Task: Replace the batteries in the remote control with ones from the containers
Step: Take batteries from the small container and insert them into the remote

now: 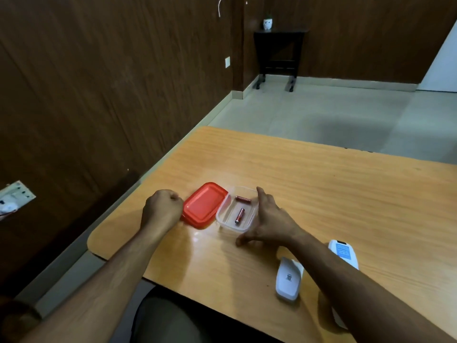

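So your right hand [268, 219] spreads open beside the tub [236, 211], steadying it for picking its two batteries [239, 215]; your left hand [162, 209], clenched, parks the lid [204, 205]; remote [343, 253] waits near.

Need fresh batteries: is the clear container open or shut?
Open: the red lid lies beside the clear container, and two batteries show inside.

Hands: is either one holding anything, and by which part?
Right hand, open, touches the tub's right side, no clear grip. Left hand is a fist; contents hidden.
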